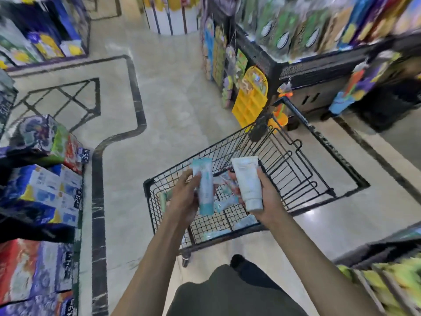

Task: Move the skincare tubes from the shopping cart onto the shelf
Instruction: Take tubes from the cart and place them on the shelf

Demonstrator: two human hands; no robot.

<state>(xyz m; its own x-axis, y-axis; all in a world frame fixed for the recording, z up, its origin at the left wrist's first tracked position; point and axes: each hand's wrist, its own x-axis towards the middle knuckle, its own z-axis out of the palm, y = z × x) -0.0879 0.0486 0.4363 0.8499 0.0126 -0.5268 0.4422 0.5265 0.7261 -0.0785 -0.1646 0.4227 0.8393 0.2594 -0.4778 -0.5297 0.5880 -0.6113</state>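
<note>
Over the black wire shopping cart (303,176) I hold two tubes. My left hand (183,197) grips a white and teal skincare tube (205,190), cap end down. My right hand (265,197) grips a plain white tube (248,181), its cap toward me. Several more tubes and packets (224,201) lie on the cart's mesh floor beneath my hands, partly hidden. A pale green tube (163,199) leans against the cart's left wall.
Shelves of boxed goods (43,195) stand at the left with price tags. A dark shelf unit (319,62) with hanging toys and a yellow plastic item (249,99) rises beyond the cart. Another shelf (387,281) sits at lower right. Tiled floor lies between.
</note>
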